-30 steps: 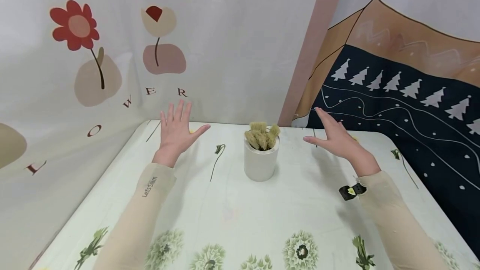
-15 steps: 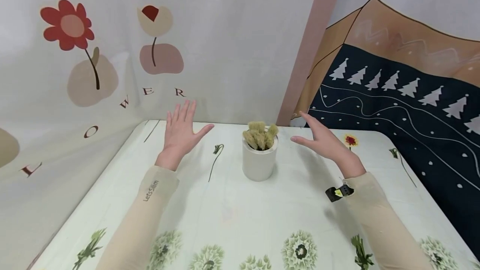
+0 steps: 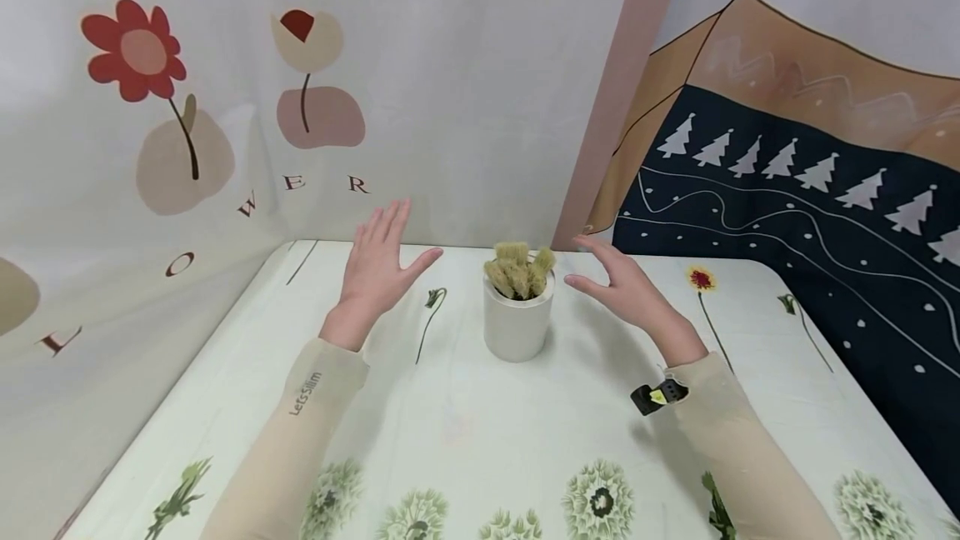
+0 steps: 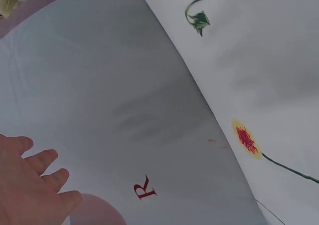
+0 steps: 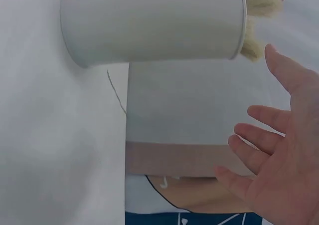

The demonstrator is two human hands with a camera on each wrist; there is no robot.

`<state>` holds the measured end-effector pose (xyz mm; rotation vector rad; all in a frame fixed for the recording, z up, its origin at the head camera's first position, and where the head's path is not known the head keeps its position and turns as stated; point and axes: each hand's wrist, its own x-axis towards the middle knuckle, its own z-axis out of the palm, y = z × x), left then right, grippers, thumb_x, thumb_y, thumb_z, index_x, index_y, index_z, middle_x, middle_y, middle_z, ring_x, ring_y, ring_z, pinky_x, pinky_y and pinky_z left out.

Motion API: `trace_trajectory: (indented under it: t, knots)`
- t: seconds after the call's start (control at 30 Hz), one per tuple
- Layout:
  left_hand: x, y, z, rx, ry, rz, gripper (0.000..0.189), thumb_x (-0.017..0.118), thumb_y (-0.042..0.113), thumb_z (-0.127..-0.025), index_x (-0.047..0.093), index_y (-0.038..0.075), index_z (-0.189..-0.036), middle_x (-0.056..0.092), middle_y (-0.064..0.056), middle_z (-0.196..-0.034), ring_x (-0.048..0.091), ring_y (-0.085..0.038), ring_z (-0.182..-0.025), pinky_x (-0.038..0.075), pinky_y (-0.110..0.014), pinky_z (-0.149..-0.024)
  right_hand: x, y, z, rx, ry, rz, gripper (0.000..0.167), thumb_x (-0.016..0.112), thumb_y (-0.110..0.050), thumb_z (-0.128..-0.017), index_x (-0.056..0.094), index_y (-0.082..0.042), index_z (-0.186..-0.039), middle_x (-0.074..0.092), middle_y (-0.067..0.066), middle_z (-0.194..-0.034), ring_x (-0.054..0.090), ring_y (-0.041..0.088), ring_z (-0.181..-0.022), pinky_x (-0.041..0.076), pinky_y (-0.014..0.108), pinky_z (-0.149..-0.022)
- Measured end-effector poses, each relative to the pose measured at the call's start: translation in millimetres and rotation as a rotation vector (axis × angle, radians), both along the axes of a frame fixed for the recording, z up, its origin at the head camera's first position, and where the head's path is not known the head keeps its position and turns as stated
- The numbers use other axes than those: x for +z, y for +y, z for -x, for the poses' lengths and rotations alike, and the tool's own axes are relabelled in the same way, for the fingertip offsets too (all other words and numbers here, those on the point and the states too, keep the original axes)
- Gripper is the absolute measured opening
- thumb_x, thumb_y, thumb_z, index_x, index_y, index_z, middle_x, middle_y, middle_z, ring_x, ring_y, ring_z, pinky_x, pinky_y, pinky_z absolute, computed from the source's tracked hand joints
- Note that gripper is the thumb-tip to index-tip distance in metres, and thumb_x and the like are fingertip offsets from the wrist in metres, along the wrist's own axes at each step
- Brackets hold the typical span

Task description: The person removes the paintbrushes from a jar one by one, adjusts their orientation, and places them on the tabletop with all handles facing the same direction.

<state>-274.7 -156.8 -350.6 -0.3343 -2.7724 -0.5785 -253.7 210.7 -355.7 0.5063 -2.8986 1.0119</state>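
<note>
A white cylindrical pot (image 3: 517,330) stands upright on the table, with fuzzy yellow-green dried plant heads (image 3: 517,269) poking out of its top. My left hand (image 3: 380,269) is raised to the left of the pot, fingers straight and thumb spread toward it. On the other side, closer in, my right hand (image 3: 626,286) holds its thumb and fingers apart, a short gap from the pot. In the right wrist view the pot (image 5: 154,25) looms large beside the spread right hand (image 5: 279,155). Just fingers and part of the left hand (image 4: 30,180) show in the left wrist view.
The pot's table (image 3: 465,407) wears a white cloth printed with flowers. Behind it hangs a pale curtain (image 3: 465,107) with printed flowers and letters. To the right hangs a dark blue sheet (image 3: 750,207) with white trees. A black wrist strap (image 3: 660,396) is on the right sleeve.
Both hands have moved inward toward the pot, the right hand farther, sliding leftward. The left hand has shifted a little to the right. The pot stays in its place on the table.
</note>
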Motion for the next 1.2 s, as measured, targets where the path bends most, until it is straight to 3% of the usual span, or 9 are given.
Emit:
trace_trajectory:
  t: [0.33,0.53,0.93,1.07,1.2]
  knots:
    - [0.7,10.1,-8.4,-0.048,0.025,-0.069,0.084,0.050,0.063,-0.096,0.017,0.021,-0.161,0.022,-0.003,-0.167,0.015,-0.029,-0.156,0.011,-0.050,-0.129,-7.6,-12,-2.9,0.067,-0.011,0.061,0.073,0.065,-0.044,-0.095,0.033,-0.017,-0.156,0.028,0.010,-0.165,0.023,0.036,-0.153,0.025,0.065,-0.120]
    - [0.0,14.9,-13.2,-0.071,0.004,-0.126,0.083,0.052,0.062,-0.095,0.019,0.023,-0.161,0.023,-0.003,-0.167,0.018,-0.029,-0.155,0.019,-0.052,-0.127,-10.8,-17,-4.8,0.086,-0.022,0.066,0.077,0.066,-0.047,-0.094,0.033,-0.018,-0.156,0.027,0.008,-0.165,0.023,0.036,-0.153,0.026,0.065,-0.120]
    - [-3.0,23.2,-21.4,-0.092,-0.019,-0.146,0.082,0.052,0.065,-0.094,0.019,0.030,-0.160,0.022,0.004,-0.167,0.019,-0.024,-0.155,0.029,-0.053,-0.123,-18.6,-28,-6.3,0.092,-0.042,0.092,0.078,0.069,-0.045,-0.092,0.034,-0.015,-0.155,0.030,0.009,-0.163,0.030,0.035,-0.150,0.030,0.059,-0.121]
    - [-4.2,25.4,-23.8,-0.103,-0.029,-0.161,0.081,0.055,0.063,-0.094,0.021,0.029,-0.160,0.022,0.004,-0.167,0.020,-0.023,-0.155,0.030,-0.053,-0.122,-20.0,-32,-6.8,0.106,-0.050,0.141,0.082,0.069,-0.042,-0.093,0.027,-0.015,-0.158,0.031,0.011,-0.163,0.031,0.034,-0.150,0.031,0.055,-0.122]
    - [-6.6,28.1,-25.2,-0.113,-0.027,-0.167,0.081,0.055,0.061,-0.095,0.021,0.028,-0.160,0.023,0.003,-0.167,0.020,-0.023,-0.155,0.029,-0.053,-0.123,-21.2,-34,-6.6,0.126,-0.043,0.187,0.078,0.070,-0.037,-0.094,0.029,-0.015,-0.157,0.036,0.012,-0.160,0.032,0.031,-0.149,0.033,0.053,-0.122]
